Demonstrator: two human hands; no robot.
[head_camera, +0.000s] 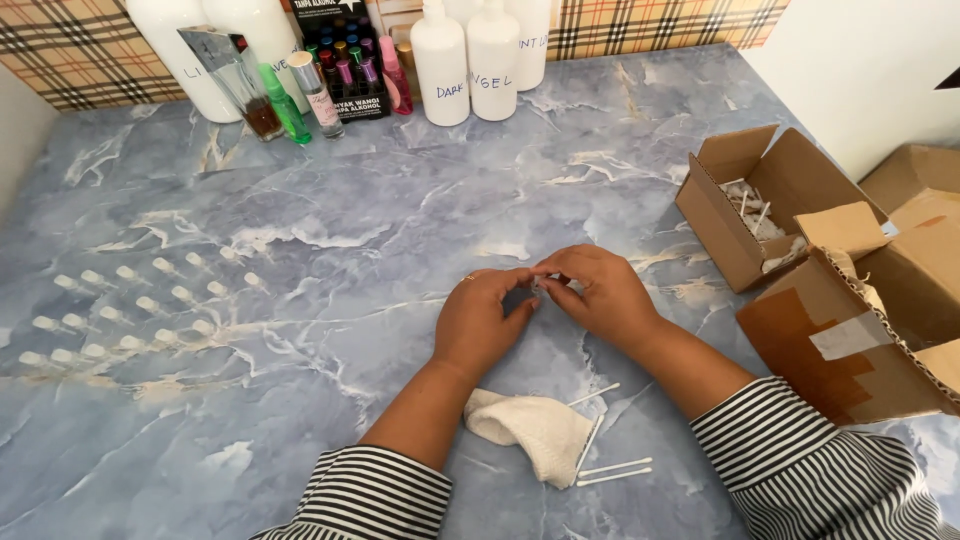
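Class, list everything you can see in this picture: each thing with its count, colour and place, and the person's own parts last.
small vials: about twenty, clear, in rows at left
pump bottles: several, white, back edge
perfume bottles: a few, mixed colours, back left
cardboard boxes: at least two, brown, open, right
cloth: one, white, near edge
thin tubes: about four, white, beside cloth
countertop: blue marble
left hand: fingers meet right's on something tiny
right hand: likewise

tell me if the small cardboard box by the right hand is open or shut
Open. The small cardboard box has its flaps folded outward, and pale shredded filling with thin white sticks shows inside. It sits apart from the right hand.
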